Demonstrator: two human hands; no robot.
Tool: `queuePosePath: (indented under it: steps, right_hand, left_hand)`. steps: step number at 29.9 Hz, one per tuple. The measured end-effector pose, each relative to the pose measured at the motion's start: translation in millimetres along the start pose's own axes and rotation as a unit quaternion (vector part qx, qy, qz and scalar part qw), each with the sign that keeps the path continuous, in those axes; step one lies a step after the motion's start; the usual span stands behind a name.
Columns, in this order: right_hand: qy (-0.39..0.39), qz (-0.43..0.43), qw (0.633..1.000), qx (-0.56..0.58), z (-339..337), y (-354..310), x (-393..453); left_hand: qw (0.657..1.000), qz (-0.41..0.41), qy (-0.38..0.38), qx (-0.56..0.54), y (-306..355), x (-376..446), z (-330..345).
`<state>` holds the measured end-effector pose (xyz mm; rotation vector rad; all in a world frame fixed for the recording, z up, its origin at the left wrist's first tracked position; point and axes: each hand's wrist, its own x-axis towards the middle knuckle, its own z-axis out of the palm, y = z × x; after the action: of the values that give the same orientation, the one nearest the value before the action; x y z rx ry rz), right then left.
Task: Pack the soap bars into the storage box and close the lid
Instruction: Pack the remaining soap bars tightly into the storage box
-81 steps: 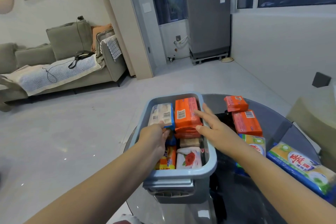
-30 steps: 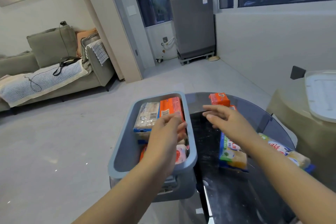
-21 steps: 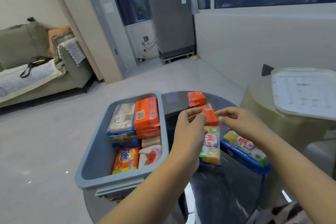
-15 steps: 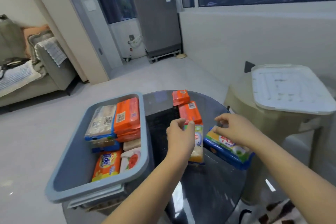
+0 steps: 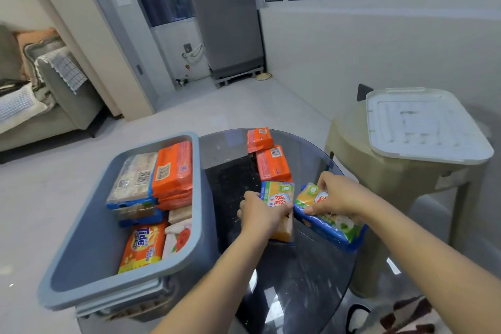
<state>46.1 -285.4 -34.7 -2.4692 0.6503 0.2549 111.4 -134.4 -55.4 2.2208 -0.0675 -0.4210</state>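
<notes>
The grey-blue storage box stands open on the left of the round glass table, holding several wrapped soap bars, orange ones at the back. On the table my left hand grips a yellow-green soap pack. Just to its right my right hand grips a second yellow soap pack with a blue edge. Two orange soap bars lie on the table behind them. The white lid rests on a beige stool at the right.
The beige stool stands close to the table's right edge. A sofa sits at far left and a grey appliance by the window. Pale floor tiles spread beyond the table.
Both hands have left the box and moved right onto the table. Each has closed round a yellow soap pack. The view has swung right, bringing the lid into sight.
</notes>
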Motion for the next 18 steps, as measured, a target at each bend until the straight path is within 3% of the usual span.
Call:
queuePosePath:
  steps: [8,12,18]
  right_hand:
    - [-0.017,-0.010,0.996,0.086,-0.6,3.4,-0.7]
    - [-0.032,-0.007,0.993,0.116,-4.3,4.1,-5.1]
    - [0.031,-0.041,0.975,0.216,-14.1,0.4,-16.3]
  left_hand:
    - [0.994,0.014,-0.040,-0.104,-7.3,-8.5,-7.8]
    - [0.986,0.030,-0.018,-0.165,-12.1,-23.1,-10.3]
    - [0.967,0.116,0.019,-0.225,-1.6,-50.0,-19.4]
